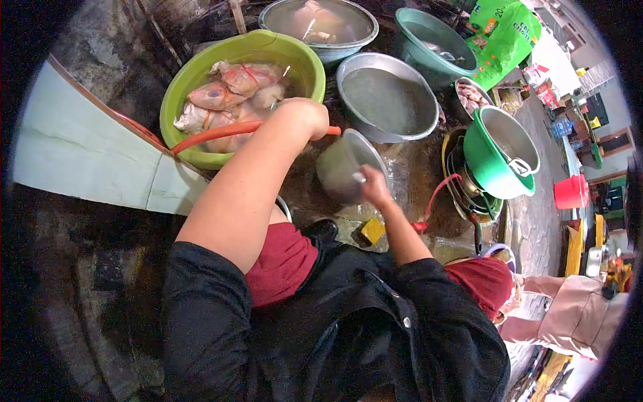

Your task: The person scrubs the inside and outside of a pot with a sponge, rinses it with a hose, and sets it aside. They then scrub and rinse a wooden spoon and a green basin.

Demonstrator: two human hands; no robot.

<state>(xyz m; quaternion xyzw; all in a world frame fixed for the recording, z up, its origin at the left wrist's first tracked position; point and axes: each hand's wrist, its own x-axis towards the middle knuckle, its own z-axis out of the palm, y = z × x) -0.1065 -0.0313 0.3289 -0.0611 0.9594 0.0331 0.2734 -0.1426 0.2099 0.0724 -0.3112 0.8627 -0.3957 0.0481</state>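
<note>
You seem to be rinsing the grey pot (336, 169) at twelve o'clock: left hand (305, 116) closed around the orange hose (218, 134), right hand (376, 186) at the pot's rim (its grip, I can't tell). Next calls for steadying the pot, hose end aimed inside.

The pot (340, 167) is before a basin (378, 61), right of the tub (169, 115) holding fish (213, 96).

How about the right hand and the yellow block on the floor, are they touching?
Apart. The head view shows a strip of floor between the right hand and the yellow block.
</note>
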